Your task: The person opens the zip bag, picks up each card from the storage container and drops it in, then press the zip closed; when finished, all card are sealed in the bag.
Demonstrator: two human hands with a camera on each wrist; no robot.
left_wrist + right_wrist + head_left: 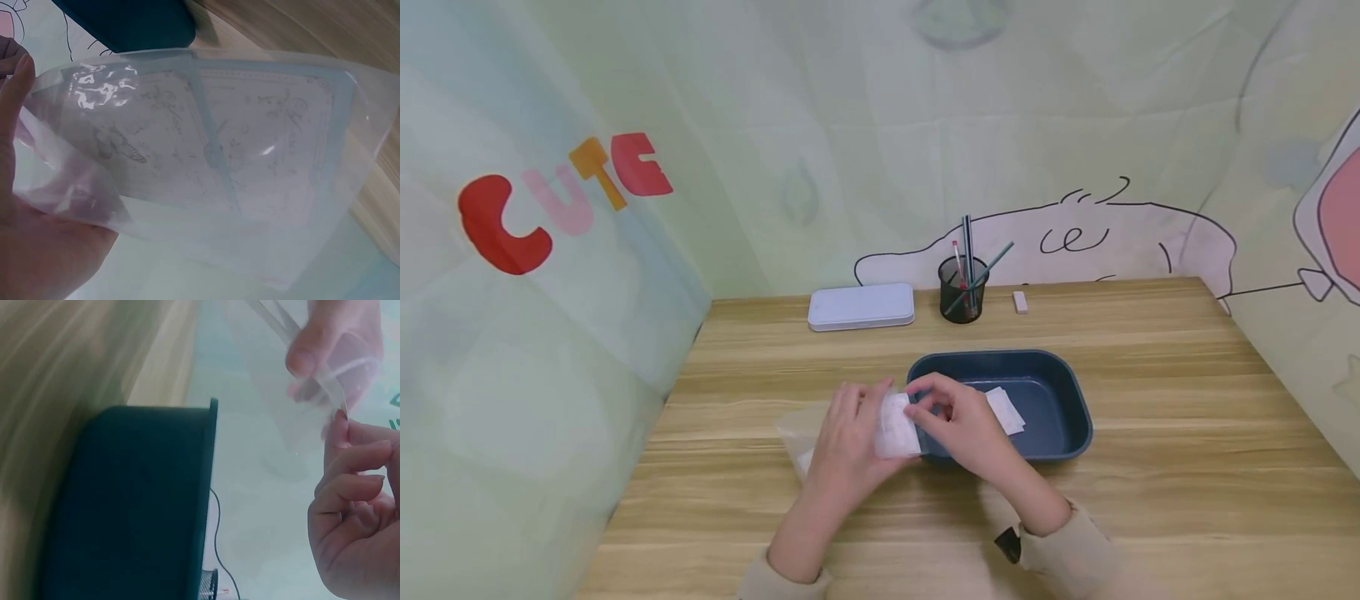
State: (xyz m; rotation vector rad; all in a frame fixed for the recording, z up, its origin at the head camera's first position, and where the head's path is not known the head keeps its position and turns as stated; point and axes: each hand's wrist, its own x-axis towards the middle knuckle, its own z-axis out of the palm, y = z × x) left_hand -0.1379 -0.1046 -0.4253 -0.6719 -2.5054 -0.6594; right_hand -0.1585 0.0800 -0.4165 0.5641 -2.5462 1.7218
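My left hand (847,442) grips a translucent plastic bag (269,247) by its mouth. Inside it, in the left wrist view, lie printed pale cards (269,137) with blue edges. At the mouth of the bag a white card (897,427) shows between the hands. The thumb and forefinger of my right hand (962,421) pinch the edge of this card, seen nearly edge-on in the right wrist view. Just right of the bag stands a dark blue tray (1078,417), partly covered by my right hand. A few white cards (1004,411) lie inside the tray.
Behind the tray stand a pale pencil case (861,307), a black mesh pen cup (951,304) with pencils, and a small eraser (1020,302). All rest on a wood-grain table (1180,467), with a printed cloth hanging at its back and sides.
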